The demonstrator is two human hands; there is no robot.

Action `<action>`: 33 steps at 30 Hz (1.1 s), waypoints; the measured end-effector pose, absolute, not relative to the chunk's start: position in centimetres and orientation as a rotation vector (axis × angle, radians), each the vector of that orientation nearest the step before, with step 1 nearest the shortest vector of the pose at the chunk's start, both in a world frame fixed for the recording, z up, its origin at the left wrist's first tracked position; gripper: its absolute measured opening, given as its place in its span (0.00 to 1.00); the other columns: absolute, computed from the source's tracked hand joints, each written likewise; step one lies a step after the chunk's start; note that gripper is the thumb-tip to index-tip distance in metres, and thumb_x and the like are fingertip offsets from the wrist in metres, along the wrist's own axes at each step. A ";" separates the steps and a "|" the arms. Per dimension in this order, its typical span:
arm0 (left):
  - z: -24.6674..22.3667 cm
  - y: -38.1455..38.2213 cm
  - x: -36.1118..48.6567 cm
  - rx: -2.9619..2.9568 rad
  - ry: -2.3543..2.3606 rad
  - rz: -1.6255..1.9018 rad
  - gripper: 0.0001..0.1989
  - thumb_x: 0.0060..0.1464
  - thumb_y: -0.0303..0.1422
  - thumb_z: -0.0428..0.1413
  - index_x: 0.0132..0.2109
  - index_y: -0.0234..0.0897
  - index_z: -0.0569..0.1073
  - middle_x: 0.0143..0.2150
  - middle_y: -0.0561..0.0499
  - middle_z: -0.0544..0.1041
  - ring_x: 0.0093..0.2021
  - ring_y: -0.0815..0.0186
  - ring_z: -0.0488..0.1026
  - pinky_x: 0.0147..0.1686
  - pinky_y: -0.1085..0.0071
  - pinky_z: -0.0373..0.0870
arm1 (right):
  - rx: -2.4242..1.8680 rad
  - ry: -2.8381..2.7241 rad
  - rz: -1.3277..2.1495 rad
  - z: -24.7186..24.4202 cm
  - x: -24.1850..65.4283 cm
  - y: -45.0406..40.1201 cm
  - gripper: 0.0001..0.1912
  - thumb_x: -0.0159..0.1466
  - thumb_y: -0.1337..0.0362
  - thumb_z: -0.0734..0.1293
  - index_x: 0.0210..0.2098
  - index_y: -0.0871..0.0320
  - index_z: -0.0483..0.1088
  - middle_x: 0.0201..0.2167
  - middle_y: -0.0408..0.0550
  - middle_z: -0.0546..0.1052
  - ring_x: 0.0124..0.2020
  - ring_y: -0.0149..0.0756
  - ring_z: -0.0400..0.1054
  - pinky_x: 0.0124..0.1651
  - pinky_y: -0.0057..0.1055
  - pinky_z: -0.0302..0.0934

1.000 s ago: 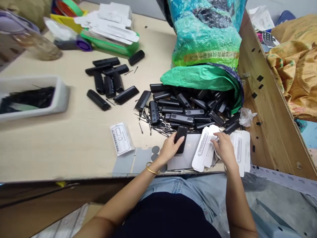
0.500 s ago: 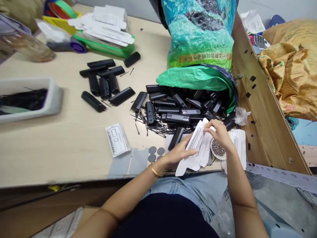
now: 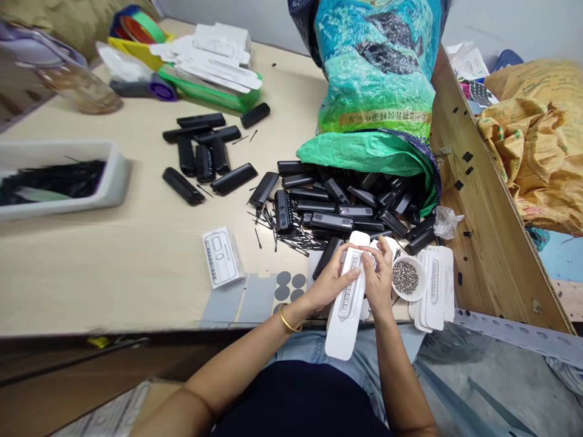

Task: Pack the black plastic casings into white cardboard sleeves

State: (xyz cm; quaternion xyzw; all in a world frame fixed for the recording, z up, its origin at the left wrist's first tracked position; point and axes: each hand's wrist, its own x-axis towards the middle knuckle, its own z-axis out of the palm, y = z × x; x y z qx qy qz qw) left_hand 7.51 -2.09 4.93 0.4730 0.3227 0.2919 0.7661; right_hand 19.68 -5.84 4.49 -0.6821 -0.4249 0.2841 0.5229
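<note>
A long white flat carton [image 3: 341, 334] with a printed line drawing of a slim device lies tilted between my hands above the table's front edge. My left hand [image 3: 324, 284] grips its left side, thumb across the printed face. On its right side, my right hand [image 3: 379, 280] holds the upper part with the thumb and fingers. More white card shows partly behind my right hand. A white bowl [image 3: 424, 282] of small metal screws stands just right of that hand, beside a stack of similar cartons [image 3: 438, 297].
Black plastic casings [image 3: 330, 221] and thin black sticks [image 3: 291, 233] spill from a green-blue sack [image 3: 373, 91]. More casings [image 3: 234, 179] lie left. A white box [image 3: 223, 258], a white tub [image 3: 119, 176] and a green tray [image 3: 214, 91] stand leftward. A wooden board [image 3: 492, 206] borders the right.
My right hand has moved left from above the bowl, onto the carton's side. The carton has turned to face me and come nearer. The view has shifted slightly.
</note>
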 end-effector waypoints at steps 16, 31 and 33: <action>5.0 -1.7 6.6 1.291 0.833 0.480 0.51 0.55 0.39 0.55 0.66 0.40 0.21 0.43 0.44 0.77 0.38 0.61 0.75 0.43 0.61 0.70 | -1.352 -0.693 1.015 3.3 19.3 -5.0 0.12 0.63 0.54 0.60 0.34 0.56 0.66 0.37 0.46 0.73 0.37 0.35 0.68 0.42 0.33 0.63; 5.5 -0.9 2.1 1.871 0.851 1.060 0.26 0.48 0.39 0.61 0.53 0.39 0.63 0.52 0.39 0.70 0.57 0.51 0.65 0.57 0.49 0.60 | -1.765 -1.037 0.726 2.4 16.4 -3.4 0.15 0.62 0.50 0.60 0.39 0.54 0.63 0.36 0.50 0.71 0.38 0.42 0.66 0.41 0.38 0.62; 5.7 0.4 1.6 1.705 1.147 1.039 0.27 0.50 0.41 0.58 0.53 0.36 0.61 0.47 0.41 0.72 0.48 0.54 0.72 0.48 0.55 0.68 | -1.942 -1.253 0.597 1.9 14.7 -3.1 0.21 0.59 0.53 0.65 0.47 0.57 0.63 0.43 0.57 0.71 0.45 0.50 0.64 0.46 0.45 0.60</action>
